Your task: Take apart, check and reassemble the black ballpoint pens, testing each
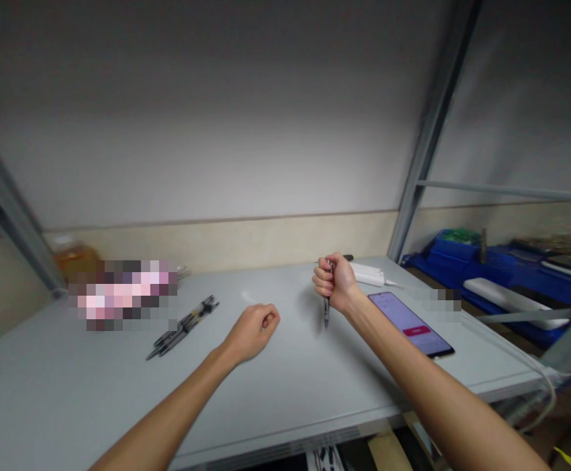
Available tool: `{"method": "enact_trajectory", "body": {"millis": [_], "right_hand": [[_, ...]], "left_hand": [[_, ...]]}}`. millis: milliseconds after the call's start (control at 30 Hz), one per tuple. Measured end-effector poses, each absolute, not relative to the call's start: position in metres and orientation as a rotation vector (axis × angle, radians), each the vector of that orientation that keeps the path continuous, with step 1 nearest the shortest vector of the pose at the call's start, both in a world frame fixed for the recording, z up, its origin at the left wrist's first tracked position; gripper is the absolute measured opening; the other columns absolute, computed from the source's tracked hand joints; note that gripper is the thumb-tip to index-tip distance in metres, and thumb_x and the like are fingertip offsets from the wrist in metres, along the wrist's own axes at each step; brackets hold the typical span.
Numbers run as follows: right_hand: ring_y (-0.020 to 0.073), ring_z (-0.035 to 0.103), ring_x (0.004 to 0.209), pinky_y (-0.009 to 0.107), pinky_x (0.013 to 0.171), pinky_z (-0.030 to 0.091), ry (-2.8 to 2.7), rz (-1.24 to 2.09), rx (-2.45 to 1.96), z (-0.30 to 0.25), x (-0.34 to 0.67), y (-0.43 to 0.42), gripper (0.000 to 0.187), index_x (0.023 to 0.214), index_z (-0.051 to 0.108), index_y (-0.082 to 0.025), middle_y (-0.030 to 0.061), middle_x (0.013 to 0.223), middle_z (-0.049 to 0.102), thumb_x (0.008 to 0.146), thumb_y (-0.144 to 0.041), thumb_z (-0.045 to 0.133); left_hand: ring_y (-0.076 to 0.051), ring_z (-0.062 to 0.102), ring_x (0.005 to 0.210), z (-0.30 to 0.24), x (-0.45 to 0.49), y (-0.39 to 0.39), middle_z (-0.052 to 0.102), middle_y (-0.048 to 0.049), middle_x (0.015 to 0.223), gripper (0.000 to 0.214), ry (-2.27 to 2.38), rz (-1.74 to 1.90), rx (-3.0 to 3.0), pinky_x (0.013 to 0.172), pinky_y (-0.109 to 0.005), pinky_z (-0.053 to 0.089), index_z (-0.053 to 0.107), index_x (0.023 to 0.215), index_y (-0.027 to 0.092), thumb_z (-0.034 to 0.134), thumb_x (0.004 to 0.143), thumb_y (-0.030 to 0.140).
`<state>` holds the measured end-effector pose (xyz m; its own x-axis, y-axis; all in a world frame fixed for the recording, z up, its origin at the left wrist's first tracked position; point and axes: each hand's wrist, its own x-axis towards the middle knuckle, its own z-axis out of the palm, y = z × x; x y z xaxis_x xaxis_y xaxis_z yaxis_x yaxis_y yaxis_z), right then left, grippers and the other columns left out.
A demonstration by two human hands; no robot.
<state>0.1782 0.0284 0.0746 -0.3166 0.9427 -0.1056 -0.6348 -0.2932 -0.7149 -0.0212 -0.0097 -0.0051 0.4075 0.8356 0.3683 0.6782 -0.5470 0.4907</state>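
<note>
Leftward, bundled pens on the surface, then left hand near them, fingers curled into a loose fist, farther along, right hand, fingers wrapped round an upright pen, tip down, phone lying rightward.

1. We face a plain grey wall, darkest at the top and palest across its lower middle.
2. Below it we see a cream band, meeting the back of the surface.
3. The surface is pale grey and smooth, and we notice a soft patch of glare on it.
4. We have a grey metal post rising at a slant on the right and another post on the left.
5. From the right post, a thin rail runs to our right.
6. Beyond that post, we see blue sheeting below the cream band.
</note>
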Motion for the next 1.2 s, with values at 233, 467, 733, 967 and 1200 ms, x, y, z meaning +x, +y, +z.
{"method": "enact_trajectory", "body": {"millis": [233,467,733,967,1200], "right_hand": [[0.0064,0.003,0.035,0.017,0.03,0.003,-0.715,1.806,-0.652,0.073,0.178,0.029,0.033,0.049,0.026,-0.021,-0.0091,0.037,0.012,0.079,-0.032,0.03],[0.0059,0.01,0.034,0.017,0.031,0.008,-0.888,1.776,-0.807,0.068,0.178,0.03,0.037,0.057,0.034,-0.021,-0.01,0.04,0.018,0.082,-0.048,0.033],[0.0096,0.043,0.043,0.02,0.043,0.033,-1.657,1.019,-1.503,0.04,0.188,0.037,0.018,0.083,0.054,-0.016,-0.0037,0.049,0.045,0.081,-0.023,0.037],[0.0237,0.061,0.076,0.028,0.063,0.04,-2.262,0.315,-1.884,0.037,0.222,0.042,0.011,0.066,0.065,-0.012,0.0143,0.073,0.066,0.068,-0.02,0.057],[0.0281,0.061,0.087,0.03,0.064,0.043,-2.277,0.083,-2.179,0.041,0.241,0.036,0.032,0.091,0.068,-0.014,0.017,0.096,0.065,0.064,-0.032,0.065]], "left_hand": [[-0.012,0.049,0.061,-0.005,-0.021,-0.01,0.054,0.0006,0.061,0.021,1.329,0.852,2.404,0.06,-0.022,0.035,0.057,0.07,0.017,0.041,0.082,0.023],[-0.012,0.05,0.062,-0.005,-0.021,-0.01,0.055,0.0003,0.062,0.021,1.329,0.837,2.419,0.061,-0.022,0.035,0.057,0.071,0.017,0.041,0.083,0.023],[-0.013,0.051,0.064,-0.005,-0.021,-0.009,0.057,-0.001,0.065,0.02,1.342,0.816,2.442,0.062,-0.023,0.036,0.058,0.072,0.017,0.041,0.082,0.023],[-0.013,0.051,0.065,-0.005,-0.02,-0.011,0.058,-0.0015,0.065,0.021,1.351,0.81,2.441,0.062,-0.024,0.036,0.059,0.073,0.017,0.041,0.082,0.022],[-0.013,0.051,0.064,-0.004,-0.02,-0.011,0.058,-0.0015,0.065,0.02,1.35,0.816,2.437,0.062,-0.024,0.036,0.06,0.072,0.017,0.042,0.081,0.021]]}}
